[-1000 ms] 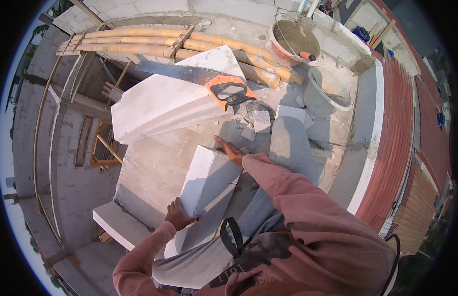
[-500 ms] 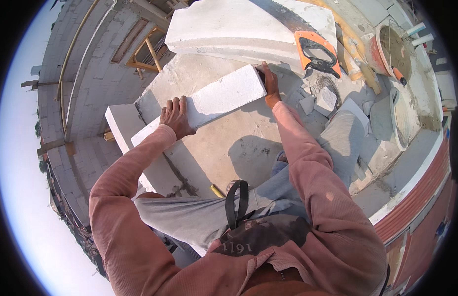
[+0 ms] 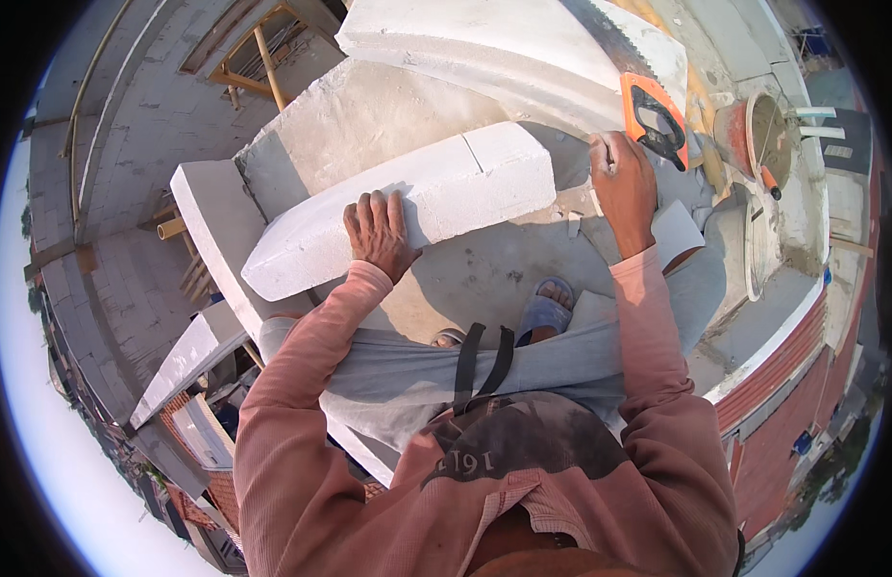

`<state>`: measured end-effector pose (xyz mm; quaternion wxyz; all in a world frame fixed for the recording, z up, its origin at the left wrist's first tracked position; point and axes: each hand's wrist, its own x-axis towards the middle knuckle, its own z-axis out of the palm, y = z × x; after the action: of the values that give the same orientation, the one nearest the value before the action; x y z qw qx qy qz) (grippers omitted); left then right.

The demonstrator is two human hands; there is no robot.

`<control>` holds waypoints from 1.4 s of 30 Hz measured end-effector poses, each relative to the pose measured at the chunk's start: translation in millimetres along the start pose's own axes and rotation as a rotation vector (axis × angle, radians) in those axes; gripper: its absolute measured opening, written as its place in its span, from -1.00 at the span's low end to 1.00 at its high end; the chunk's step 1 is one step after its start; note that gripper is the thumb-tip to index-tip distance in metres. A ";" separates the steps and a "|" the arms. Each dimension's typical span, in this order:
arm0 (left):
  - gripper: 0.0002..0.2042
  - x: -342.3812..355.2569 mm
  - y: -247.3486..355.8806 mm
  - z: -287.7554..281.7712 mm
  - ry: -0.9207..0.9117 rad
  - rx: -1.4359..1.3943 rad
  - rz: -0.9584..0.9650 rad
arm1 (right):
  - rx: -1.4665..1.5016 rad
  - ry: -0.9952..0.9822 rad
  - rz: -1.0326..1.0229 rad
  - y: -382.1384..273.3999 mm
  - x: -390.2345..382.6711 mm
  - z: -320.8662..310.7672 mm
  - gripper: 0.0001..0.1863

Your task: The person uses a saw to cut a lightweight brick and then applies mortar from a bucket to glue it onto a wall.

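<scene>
A long white block lies diagonally across the concrete work area in front of me, a thin dark line crossing its top near the right end. My left hand rests on its top with fingers outstretched. Beside that right end, my right hand is closed, fingers curled; what it holds, if anything, I cannot make out. Just above that hand lies a handsaw with an orange handle, its toothed blade pointing away across a larger white slab.
A bucket with grey mortar stands at the right, near bamboo poles. A white block forms the left edge, beyond which is a drop to block walls. My sandalled foot is below, and a red corrugated roof lies beyond the right parapet.
The block has been turned from pointing away to lying crosswise. My right hand has left its end and moved right toward the saw; my left hand stays on the block. The view has shifted.
</scene>
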<state>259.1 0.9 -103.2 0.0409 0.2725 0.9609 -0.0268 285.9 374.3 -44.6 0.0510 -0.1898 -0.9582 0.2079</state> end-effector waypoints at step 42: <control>0.22 91.3 -47.2 0.7 0.027 -0.079 0.118 | 0.622 -0.117 0.409 -131.3 -296.5 -125.7 -0.72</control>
<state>156.9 8.4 -111.0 0.0400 0.3269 0.9440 0.0174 536.7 197.4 118.9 0.0087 -0.3404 -0.7928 0.5055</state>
